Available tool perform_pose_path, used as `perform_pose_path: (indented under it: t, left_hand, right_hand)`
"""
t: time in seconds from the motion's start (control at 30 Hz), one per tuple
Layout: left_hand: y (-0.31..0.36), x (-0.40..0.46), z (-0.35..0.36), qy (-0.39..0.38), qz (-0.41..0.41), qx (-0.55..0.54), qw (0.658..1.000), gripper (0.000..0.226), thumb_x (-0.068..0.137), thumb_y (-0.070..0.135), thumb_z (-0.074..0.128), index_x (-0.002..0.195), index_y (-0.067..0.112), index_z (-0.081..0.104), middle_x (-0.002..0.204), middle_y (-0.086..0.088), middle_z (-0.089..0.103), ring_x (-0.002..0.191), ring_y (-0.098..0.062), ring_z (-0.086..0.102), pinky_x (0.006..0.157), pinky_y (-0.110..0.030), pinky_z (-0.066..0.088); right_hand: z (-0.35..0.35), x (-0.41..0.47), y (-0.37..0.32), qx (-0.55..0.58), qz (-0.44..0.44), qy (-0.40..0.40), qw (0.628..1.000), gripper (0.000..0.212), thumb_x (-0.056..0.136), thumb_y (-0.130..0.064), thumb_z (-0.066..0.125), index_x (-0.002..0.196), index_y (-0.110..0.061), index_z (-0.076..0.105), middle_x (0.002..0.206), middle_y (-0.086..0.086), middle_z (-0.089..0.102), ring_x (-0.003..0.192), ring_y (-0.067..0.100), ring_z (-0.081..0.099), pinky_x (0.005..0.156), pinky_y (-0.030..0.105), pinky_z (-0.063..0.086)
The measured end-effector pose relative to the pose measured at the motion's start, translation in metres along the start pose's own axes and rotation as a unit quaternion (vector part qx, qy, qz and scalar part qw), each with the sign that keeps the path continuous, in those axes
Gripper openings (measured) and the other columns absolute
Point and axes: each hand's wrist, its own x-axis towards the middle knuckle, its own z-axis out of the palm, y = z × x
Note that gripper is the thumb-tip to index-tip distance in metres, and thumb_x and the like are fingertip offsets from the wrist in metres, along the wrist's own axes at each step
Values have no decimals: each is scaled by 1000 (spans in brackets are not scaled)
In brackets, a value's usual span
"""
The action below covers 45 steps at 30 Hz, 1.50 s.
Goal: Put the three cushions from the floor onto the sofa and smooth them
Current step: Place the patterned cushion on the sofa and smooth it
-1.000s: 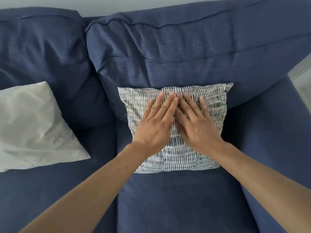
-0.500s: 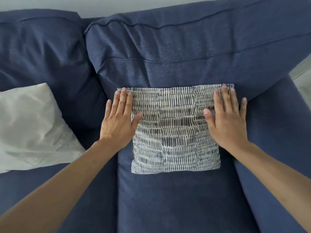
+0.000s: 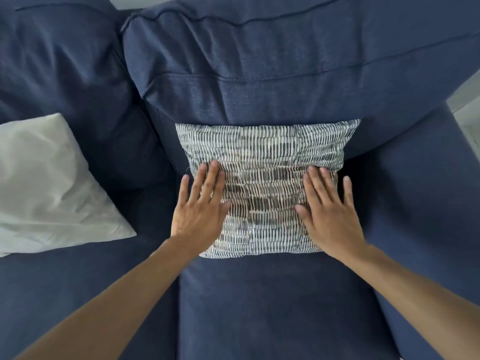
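Both hands lie flat and open, left hand (image 3: pixel 201 211) and right hand (image 3: pixel 330 211) pressing the patterned cushion (image 3: pixel 262 157), which leans against the sofa (image 3: pixel 259 307) backrest. It looks soft and light; the side edges suit gripping.

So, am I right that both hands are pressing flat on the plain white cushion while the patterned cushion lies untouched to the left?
Not quite: the head view shows the left hand and right hand flat on the patterned cushion, while the plain white cushion lies untouched to the left.

Single head view, looking steeply down, close over the sofa (image 3: pixel 259 307) seat
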Motion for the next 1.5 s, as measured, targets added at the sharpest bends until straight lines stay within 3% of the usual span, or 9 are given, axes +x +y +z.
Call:
perform_pose_path:
  t: [0.1, 0.27, 0.4, 0.6, 0.8, 1.03, 1.13, 1.4, 1.5]
  left_hand:
    - [18, -16, 1, 37, -32, -43, 998, 71, 116, 46, 23, 171, 6, 2, 180, -15, -13, 167, -32, -11, 135, -59, 6]
    - [75, -43, 27, 32, 150, -35, 988, 67, 116, 47, 21, 173, 14, 10, 182, -6, -2, 168, -30, 0, 132, -61, 20]
    - [53, -48, 55, -26, 85, 0, 996, 69, 115, 51, 24, 173, 17, 11, 182, -7, -6, 168, -31, 1, 132, -62, 17]
    - [8, -79, 68, -46, -45, -26, 998, 77, 111, 56, 26, 172, 11, 13, 181, -13, 0, 168, -34, 5, 133, -59, 17]
    - [59, -100, 66, -7, 155, -23, 988, 72, 111, 43, 43, 173, 16, 16, 182, -10, 3, 167, -36, 10, 130, -62, 26]
    - [20, -105, 89, -92, 143, 30, 985, 72, 108, 46, 34, 172, 17, 20, 181, -12, 4, 165, -37, 20, 123, -65, 36]
    - [1, -114, 81, -106, 103, 21, 989, 73, 106, 49, 35, 168, 10, 33, 181, -14, 8, 161, -38, 32, 125, -62, 35]
    - [40, 5, -30, 73, 106, -96, 987, 66, 116, 39, 31, 172, 10, 12, 182, -8, 0, 168, -30, 0, 135, -54, 10]
    - [49, 55, -45, 59, 114, -50, 990, 66, 116, 43, 17, 173, 13, 2, 181, -6, -8, 168, -27, -9, 136, -55, 7]
  right_hand:
    - [-4, -18, -16, 40, 6, 24, 999, 76, 115, -49, 31, 173, -5, 7, 183, 13, -6, 170, 32, -4, 134, 68, 7]
    - [13, -36, -50, 11, -169, 8, 986, 75, 117, -49, 39, 173, -8, 11, 184, 9, 1, 170, 27, 2, 133, 67, 15]
    - [31, -39, -27, -26, -166, -47, 985, 74, 117, -51, 29, 173, -8, 5, 184, 8, -7, 170, 27, -4, 134, 68, 11]
    - [29, -61, -5, 14, -2, -24, 1000, 78, 114, -49, 33, 172, -4, 9, 183, 13, -4, 170, 32, 1, 132, 72, 12]
    - [36, -87, -39, -6, -190, -25, 982, 77, 115, -47, 42, 173, -6, 12, 184, 10, 0, 170, 29, 6, 131, 68, 14]
    - [48, -95, -9, -20, -81, -91, 992, 70, 114, -44, 32, 172, -7, 20, 184, 8, -1, 170, 26, 5, 128, 72, 24]
    - [38, -93, 1, 4, -2, -59, 998, 72, 113, -46, 31, 171, -4, 22, 184, 10, 3, 170, 28, 8, 130, 72, 18]
    - [-49, 30, -38, 94, -64, 89, 990, 70, 117, -35, 40, 172, -2, 11, 183, 14, 3, 170, 29, 2, 134, 67, 9]
    - [-58, 68, -41, 77, -100, 64, 990, 69, 118, -39, 34, 172, -4, 9, 183, 12, -1, 170, 27, -2, 136, 63, 7]
